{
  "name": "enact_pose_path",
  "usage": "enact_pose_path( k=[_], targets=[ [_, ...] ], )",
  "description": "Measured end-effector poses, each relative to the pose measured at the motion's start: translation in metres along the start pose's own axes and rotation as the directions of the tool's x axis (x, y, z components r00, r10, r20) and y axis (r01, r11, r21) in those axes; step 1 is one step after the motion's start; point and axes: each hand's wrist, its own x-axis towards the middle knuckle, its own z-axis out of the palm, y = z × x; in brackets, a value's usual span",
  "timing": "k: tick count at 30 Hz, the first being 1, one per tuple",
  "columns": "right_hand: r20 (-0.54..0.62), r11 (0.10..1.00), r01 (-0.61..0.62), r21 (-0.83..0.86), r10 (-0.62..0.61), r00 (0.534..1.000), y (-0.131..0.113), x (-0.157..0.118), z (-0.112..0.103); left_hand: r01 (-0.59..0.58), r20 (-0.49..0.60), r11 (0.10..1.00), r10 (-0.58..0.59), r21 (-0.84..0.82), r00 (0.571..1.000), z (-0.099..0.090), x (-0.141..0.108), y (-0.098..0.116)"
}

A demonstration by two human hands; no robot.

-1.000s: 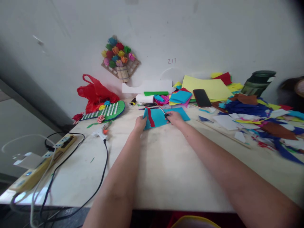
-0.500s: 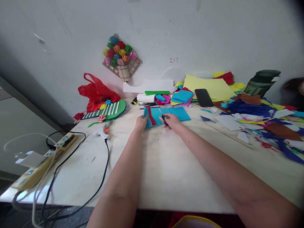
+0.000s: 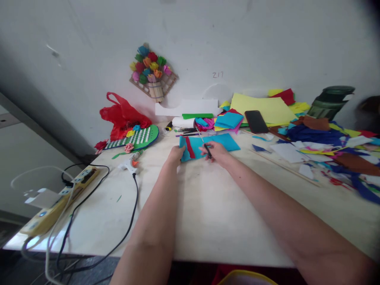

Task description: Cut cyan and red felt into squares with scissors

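A folded blue sheet point(image 3: 227, 141) lies on the table in front of me, with a dark red strip point(image 3: 190, 147) across its left part. My left hand point(image 3: 176, 153) grips the sheet's left edge, thumb on top. In my right hand point(image 3: 216, 151) is a pair of scissors point(image 3: 208, 151) with black handles, fingers curled round them. The scissors' thin blades point up and left over the blue sheet, just right of the red strip. Whether the blades touch the paper cannot be made out.
Left are a glue gun point(image 3: 130, 164), a power strip point(image 3: 59, 202) with cables, a green craft board point(image 3: 152, 136) and a red bag point(image 3: 121, 114). Behind lies a phone point(image 3: 255, 121). Right are a thin stick point(image 3: 287, 169), paper scraps point(image 3: 311, 136) and a green bottle point(image 3: 331, 103).
The whole view has shifted slightly, so things sit a little further right. Both hands keep their holds, and the scissors' handles have turned slightly.
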Motion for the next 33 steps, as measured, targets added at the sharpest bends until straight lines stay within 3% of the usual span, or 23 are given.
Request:
enact_pose_path(
  k=[9, 17, 23, 33],
  targets=[
    [0.115, 0.994, 0.078, 0.075, -0.086, 0.99, -0.002, -0.011, 0.031, 0.033, 0.046, 0.997, -0.029, -0.071, 0.998, 0.003, -0.012, 0.008],
    [0.138, 0.997, 0.042, 0.065, -0.051, 0.989, 0.006, -0.006, 0.032, 0.092, 0.083, 0.993, -0.086, -0.075, 0.993, 0.003, -0.012, 0.009],
    [0.124, 0.997, 0.037, 0.074, -0.046, 0.991, 0.008, -0.004, 0.033, 0.121, 0.213, 0.988, -0.099, -0.096, 0.972, 0.002, -0.015, 0.007],
    [0.099, 0.992, 0.018, 0.125, -0.03, 0.995, 0.006, -0.009, 0.025, 0.053, 0.061, 0.984, -0.043, -0.167, 0.997, 0.007, -0.021, 0.008]
  ],
)
